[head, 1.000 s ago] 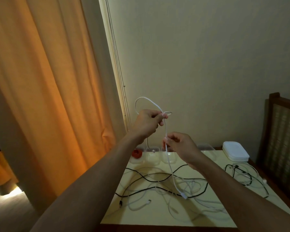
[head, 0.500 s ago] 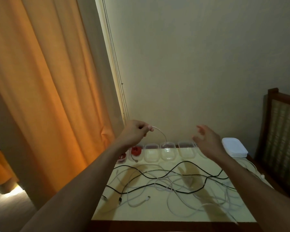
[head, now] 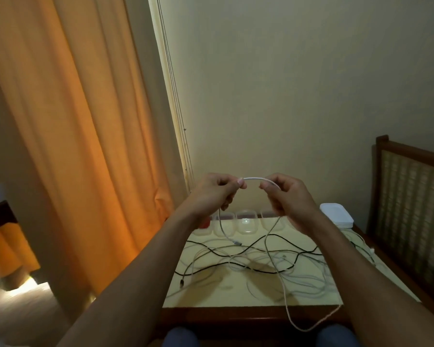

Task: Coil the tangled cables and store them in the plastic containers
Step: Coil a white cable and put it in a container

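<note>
Both hands (head: 212, 194) (head: 290, 199) pinched the white cable (head: 254, 179) above the table (head: 236, 300) — light and limp, I judged, best taken near its plug (head: 236, 242) — its slack trailing into the tangle.

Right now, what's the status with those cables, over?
Left hand and right hand both pinch the white cable in midair. Its tail hangs into the tangle on the table. Containers beyond.

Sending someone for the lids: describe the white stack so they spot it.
Find the pale yellow table against the wall. At its back right corner, past the row of clear plastic containers, sits the stack of white rounded lids, flat and opaque, unlike them.
</note>
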The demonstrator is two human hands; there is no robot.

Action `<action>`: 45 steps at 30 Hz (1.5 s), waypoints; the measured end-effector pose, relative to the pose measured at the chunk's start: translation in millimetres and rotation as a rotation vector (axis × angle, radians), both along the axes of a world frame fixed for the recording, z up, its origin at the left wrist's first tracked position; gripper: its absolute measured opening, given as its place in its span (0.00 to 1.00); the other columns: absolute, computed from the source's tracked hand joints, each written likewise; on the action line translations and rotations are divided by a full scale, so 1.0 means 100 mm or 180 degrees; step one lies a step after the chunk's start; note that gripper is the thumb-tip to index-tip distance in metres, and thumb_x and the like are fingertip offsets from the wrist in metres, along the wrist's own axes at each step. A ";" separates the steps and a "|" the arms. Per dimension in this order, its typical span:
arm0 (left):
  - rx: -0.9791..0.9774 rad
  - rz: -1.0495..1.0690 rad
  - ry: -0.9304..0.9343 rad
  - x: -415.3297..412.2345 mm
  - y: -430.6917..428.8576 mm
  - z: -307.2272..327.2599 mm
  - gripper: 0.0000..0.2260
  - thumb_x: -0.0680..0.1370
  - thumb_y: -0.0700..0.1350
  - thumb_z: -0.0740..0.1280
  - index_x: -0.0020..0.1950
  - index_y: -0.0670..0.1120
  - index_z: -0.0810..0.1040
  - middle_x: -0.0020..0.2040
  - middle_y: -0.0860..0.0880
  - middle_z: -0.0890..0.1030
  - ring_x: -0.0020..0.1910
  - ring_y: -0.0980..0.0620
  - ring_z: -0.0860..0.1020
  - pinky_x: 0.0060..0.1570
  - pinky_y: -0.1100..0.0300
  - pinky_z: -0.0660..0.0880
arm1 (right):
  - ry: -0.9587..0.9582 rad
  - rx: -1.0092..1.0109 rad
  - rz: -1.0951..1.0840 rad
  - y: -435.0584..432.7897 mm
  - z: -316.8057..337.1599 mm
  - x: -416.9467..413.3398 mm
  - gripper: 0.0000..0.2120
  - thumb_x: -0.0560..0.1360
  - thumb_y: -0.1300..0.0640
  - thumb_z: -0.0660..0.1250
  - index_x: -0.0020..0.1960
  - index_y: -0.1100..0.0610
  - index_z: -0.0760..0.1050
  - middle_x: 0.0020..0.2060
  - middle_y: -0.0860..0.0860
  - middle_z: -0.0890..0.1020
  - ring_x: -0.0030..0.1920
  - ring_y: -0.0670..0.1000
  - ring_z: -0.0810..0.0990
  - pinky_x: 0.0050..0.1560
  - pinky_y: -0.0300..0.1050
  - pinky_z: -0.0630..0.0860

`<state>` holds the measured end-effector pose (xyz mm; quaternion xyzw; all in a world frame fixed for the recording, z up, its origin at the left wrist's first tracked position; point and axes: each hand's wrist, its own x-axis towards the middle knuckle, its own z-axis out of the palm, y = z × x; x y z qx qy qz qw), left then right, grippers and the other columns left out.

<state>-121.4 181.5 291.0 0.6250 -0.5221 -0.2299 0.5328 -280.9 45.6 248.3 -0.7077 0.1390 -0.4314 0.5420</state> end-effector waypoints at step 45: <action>-0.1823 -0.0404 0.1519 -0.90 0.63 0.00 0.13 0.84 0.32 0.59 0.68 0.37 0.76 0.60 0.40 0.85 0.62 0.45 0.83 0.66 0.52 0.77 | 0.0399 -0.1699 -0.1189 1.54 -0.60 -1.05 0.07 0.77 0.57 0.73 0.53 0.49 0.86 0.40 0.34 0.82 0.43 0.41 0.83 0.43 0.30 0.73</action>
